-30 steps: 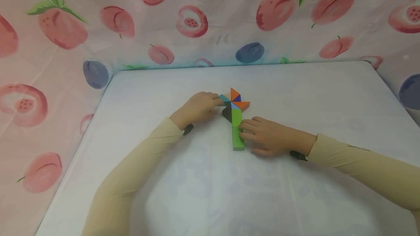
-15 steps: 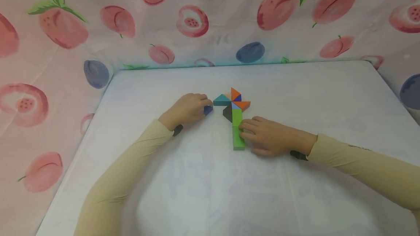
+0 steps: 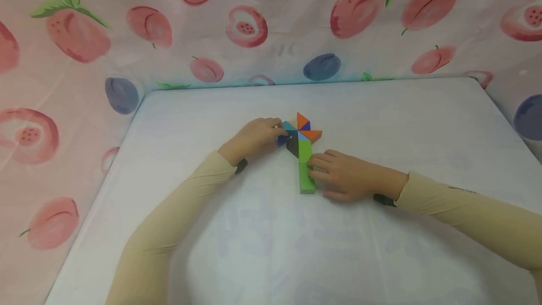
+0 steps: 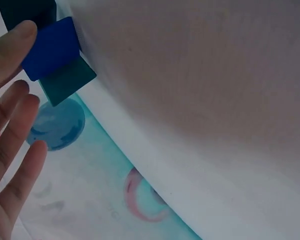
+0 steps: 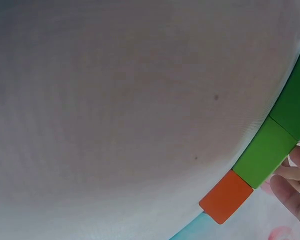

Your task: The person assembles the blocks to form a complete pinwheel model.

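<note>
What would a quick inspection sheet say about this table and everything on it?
Surface: white table, covered with a smooth sheet.
Job's things: pinwheel of coloured wedges on a stem of green blocks; blue block at its left edge.
Clutter: nothing seen.
Hands: left hand holds the blue block against the pinwheel; right hand rests against the green blocks.
Cables: nothing seen.
Surroundings: fruit-print curtain around the table.
</note>
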